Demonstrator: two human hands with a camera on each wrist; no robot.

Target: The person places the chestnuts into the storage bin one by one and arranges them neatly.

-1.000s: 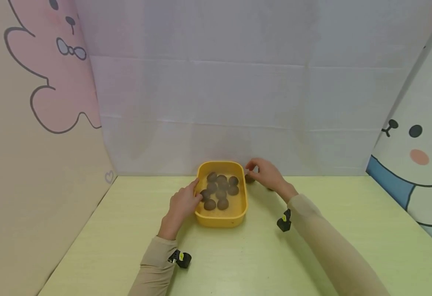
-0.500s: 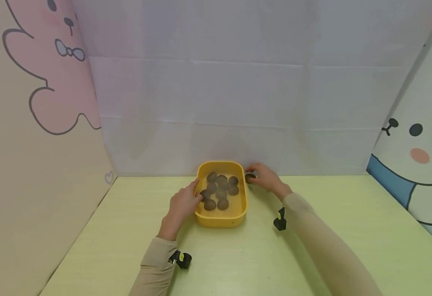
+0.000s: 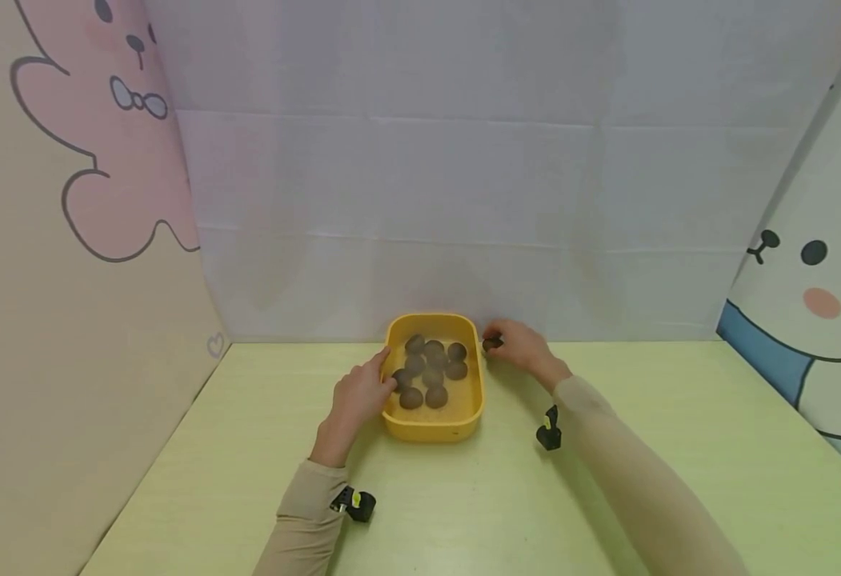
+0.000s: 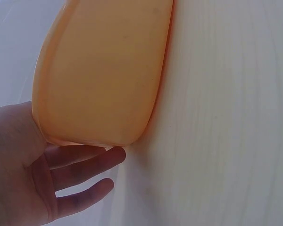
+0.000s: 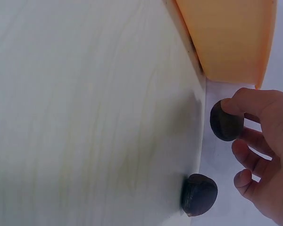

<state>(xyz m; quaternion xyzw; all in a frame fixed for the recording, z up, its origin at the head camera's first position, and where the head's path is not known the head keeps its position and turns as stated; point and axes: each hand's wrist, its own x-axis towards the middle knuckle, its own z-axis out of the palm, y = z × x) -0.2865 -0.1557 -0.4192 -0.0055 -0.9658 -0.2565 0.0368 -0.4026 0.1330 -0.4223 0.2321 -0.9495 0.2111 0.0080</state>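
Observation:
A yellow rectangular box (image 3: 430, 432) stands on the table, holding several dark brown rounded nuts that look like chestnuts (image 3: 436, 397). On its left rim rests my left hand (image 3: 359, 390), thumb over the inside and fingers along the outer wall (image 4: 99, 80). Just right of the box's far end, my right hand (image 3: 524, 348) pinches one chestnut (image 5: 226, 120) between thumb and fingers. In the right wrist view this nut is apart from the box. Another chestnut (image 5: 199, 194) lies near that hand on the table; the hand and wrist hide it from the head view.
The pale yellow-green table (image 3: 247, 432) meets a white cloth backdrop (image 3: 398, 176) right behind the box. Printed cartoon panels stand at the left (image 3: 103, 336) and the right (image 3: 809, 320).
My right hand has come down onto the chestnut beside the box and now pinches it, shifted slightly right. The wrist now covers the other loose nut. My left hand and the box stay put.

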